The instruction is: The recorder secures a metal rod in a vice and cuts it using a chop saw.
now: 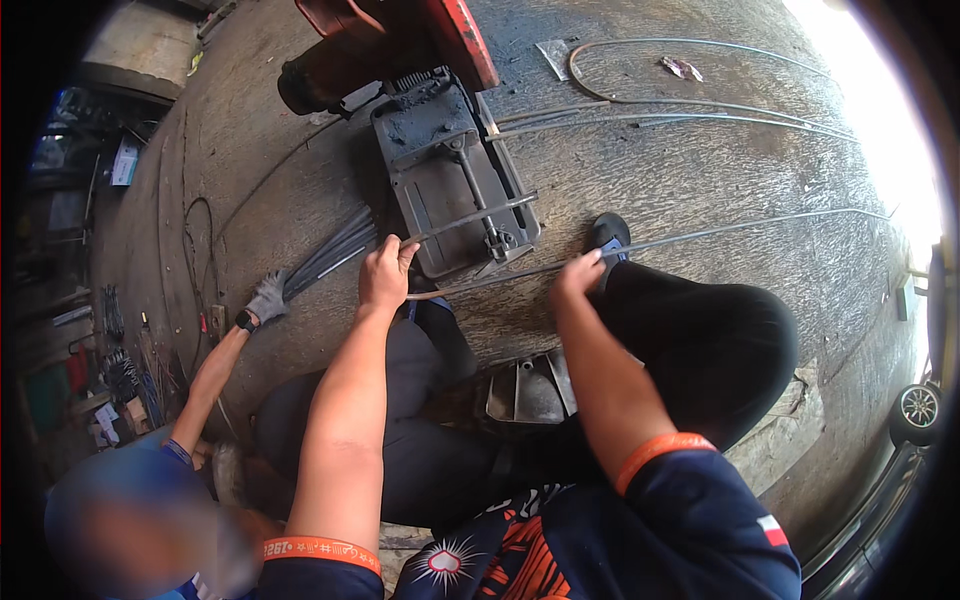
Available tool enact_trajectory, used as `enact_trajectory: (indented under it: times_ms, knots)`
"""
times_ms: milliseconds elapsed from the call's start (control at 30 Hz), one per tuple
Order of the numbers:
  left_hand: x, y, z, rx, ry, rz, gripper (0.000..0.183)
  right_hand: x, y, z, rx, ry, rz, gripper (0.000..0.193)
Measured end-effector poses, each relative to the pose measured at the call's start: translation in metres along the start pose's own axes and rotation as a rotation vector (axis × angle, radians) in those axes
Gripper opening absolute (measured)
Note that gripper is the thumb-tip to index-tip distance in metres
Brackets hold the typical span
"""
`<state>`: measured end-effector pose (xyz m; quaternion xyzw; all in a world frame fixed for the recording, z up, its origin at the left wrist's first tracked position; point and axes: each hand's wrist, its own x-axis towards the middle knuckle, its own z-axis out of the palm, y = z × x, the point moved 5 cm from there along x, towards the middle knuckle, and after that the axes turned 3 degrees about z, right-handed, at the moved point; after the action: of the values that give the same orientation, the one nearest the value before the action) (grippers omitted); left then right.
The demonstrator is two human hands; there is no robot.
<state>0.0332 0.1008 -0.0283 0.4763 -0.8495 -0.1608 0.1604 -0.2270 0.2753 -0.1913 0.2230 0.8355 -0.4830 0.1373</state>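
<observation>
My left hand (383,274) is closed round the end of a short metal rod (470,217), which reaches across the vise of a chop saw. The saw has a red guard (462,45) and a dusty grey base (412,205). Fingers of my right hand (577,276) pinch a long thin steel rod (720,232); its near end passes just below my left hand and its far end runs out to the right. A threaded clamp screw (472,195) stands on the saw base, under the short rod.
At the left, a co-worker's gloved hand (268,297) touches a bundle of cut rods (330,245) on the concrete floor. A bent long rod (690,103) and other rods lie far right. A metal part (528,390) lies between my legs; a car wheel (917,408) shows at right.
</observation>
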Motion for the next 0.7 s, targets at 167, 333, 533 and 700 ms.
enact_trajectory:
  times_ms: [167, 333, 533, 700]
  knots:
    - [-0.001, 0.003, -0.004, 0.027, -0.010, -0.024, 0.043, -0.069, 0.014, -0.032, -0.127, -0.049, -0.254, 0.032]
    - [-0.006, 0.007, -0.008, -0.026, -0.020, -0.035, 0.043, -0.071, -0.033, -0.010, -0.389, -0.230, -0.975, 0.026]
    - [0.000, 0.006, -0.008, 0.017, -0.011, -0.056, 0.043, -0.065, -0.035, 0.034, -1.007, -0.636, -0.724, 0.044]
    - [0.003, 0.006, -0.013, 0.009, 0.007, -0.056, 0.043, -0.073, -0.049, 0.033, -0.891, -0.725, -0.469, 0.039]
